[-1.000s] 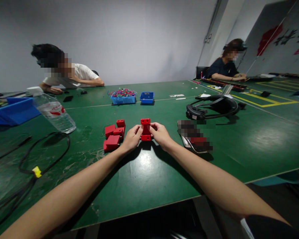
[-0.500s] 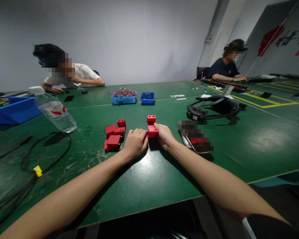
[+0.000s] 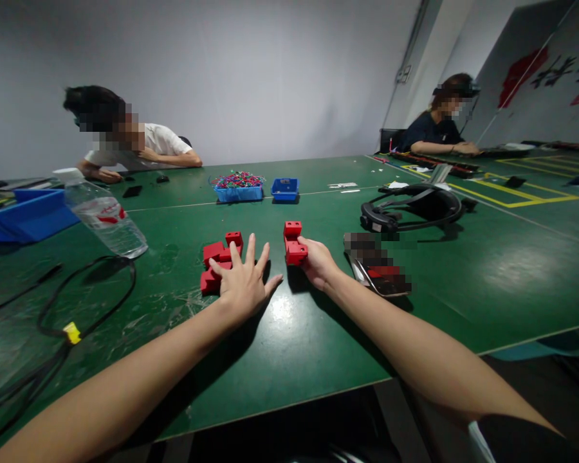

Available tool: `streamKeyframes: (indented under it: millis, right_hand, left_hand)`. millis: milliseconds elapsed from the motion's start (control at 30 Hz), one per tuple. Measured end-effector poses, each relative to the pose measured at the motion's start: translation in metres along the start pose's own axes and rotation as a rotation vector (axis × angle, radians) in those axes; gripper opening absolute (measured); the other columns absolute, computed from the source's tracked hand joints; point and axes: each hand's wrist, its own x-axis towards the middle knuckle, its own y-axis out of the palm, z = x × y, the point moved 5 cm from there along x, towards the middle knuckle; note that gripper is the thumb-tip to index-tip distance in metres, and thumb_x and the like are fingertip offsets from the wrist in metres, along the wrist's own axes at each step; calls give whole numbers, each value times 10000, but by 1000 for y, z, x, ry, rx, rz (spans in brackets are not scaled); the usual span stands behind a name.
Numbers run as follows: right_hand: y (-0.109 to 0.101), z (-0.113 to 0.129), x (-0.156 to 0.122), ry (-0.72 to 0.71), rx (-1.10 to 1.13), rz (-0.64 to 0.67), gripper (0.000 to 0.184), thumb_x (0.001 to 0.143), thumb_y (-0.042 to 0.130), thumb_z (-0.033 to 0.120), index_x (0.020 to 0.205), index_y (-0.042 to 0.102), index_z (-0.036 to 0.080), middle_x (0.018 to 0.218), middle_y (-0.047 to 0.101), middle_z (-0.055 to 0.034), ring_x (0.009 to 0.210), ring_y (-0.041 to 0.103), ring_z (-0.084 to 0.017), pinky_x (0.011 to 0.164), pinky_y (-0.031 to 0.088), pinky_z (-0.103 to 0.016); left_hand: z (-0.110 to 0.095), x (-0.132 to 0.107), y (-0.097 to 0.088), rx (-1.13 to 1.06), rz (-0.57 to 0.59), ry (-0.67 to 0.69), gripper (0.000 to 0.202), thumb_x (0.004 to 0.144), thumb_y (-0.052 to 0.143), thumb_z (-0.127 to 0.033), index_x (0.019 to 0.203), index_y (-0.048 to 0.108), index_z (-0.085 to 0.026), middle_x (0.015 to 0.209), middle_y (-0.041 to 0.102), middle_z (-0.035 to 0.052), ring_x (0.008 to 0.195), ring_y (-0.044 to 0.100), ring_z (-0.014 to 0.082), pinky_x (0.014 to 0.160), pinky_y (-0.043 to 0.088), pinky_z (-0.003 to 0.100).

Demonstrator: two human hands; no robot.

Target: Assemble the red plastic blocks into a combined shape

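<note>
My right hand is closed around a red block assembly with small holes in its top face, holding it on the green table. My left hand hovers with its fingers spread wide, holding nothing, right over the near edge of a loose cluster of red blocks that lies to the left of the held piece. The left fingers partly cover that cluster.
A tipped water bottle and black cables lie left. Blue bins sit farther back, a larger blue bin at far left. A black headset and a blurred flat object lie right. Two other people sit at the far side.
My left hand let go of the red assembly, moved left and opened its fingers over the red block cluster. My right hand shifted the assembly slightly right and keeps hold of it.
</note>
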Motion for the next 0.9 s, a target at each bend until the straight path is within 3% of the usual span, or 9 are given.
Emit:
streamKeyframes:
  millis: [100, 200, 433, 633, 733, 833, 900]
  right_hand:
    - [-1, -1, -2, 55, 24, -32, 169, 737, 708, 297, 679, 593, 188, 533, 592, 34, 495, 500, -114, 507, 374, -237]
    - [1, 0, -4, 68, 48, -41, 151, 758, 679, 266, 671, 589, 181, 533, 585, 37, 490, 484, -106, 505, 359, -234]
    - [3, 0, -6, 51, 42, -26, 156, 746, 679, 271, 653, 592, 181, 546, 581, 34, 503, 475, -105, 522, 359, -235]
    - [2, 0, -4, 51, 58, -19, 165, 727, 689, 270, 636, 589, 176, 555, 589, 33, 516, 483, -106, 542, 361, -240]
    - [3, 0, -4, 54, 76, -21, 157, 740, 668, 250, 629, 593, 169, 559, 600, 29, 520, 485, -106, 555, 364, -243]
    - [3, 0, -4, 48, 83, -47, 153, 759, 638, 230, 628, 595, 166, 545, 590, 31, 511, 480, -103, 550, 357, -243]
    - [3, 1, -4, 35, 72, -54, 153, 751, 650, 239, 626, 594, 171, 545, 589, 33, 509, 482, -103, 546, 358, -244]
  left_hand:
    - [5, 1, -2, -51, 27, -39, 791, 884, 356, -725, 1550, 189, -333, 1667, -30, 71, 1462, 92, 536, 905, 331, 844]
    - [8, 2, -2, -106, -7, -32, 843, 850, 408, -749, 1548, 215, -319, 1665, 0, 111, 1452, 85, 561, 865, 384, 829]
    - [-7, -3, 0, -141, -165, 91, 667, 894, 560, -534, 1497, 384, -309, 1656, 106, 131, 1428, 149, 583, 820, 439, 810]
    - [-25, -10, 2, -119, -126, 255, 557, 956, 500, -303, 1497, 379, -247, 1623, 217, 182, 1441, 266, 493, 865, 522, 683]
    - [-27, -8, 6, -163, -140, 318, 548, 951, 482, -224, 1488, 380, -178, 1601, 263, 209, 1431, 315, 468, 975, 477, 658]
    - [-24, -1, 13, -313, -166, 402, 532, 958, 459, -209, 1467, 364, -88, 1590, 252, 255, 1443, 337, 396, 1099, 419, 564]
    - [-22, 5, 19, -450, -180, 475, 497, 967, 399, -187, 1448, 357, -70, 1599, 207, 269, 1442, 367, 334, 1100, 445, 494]
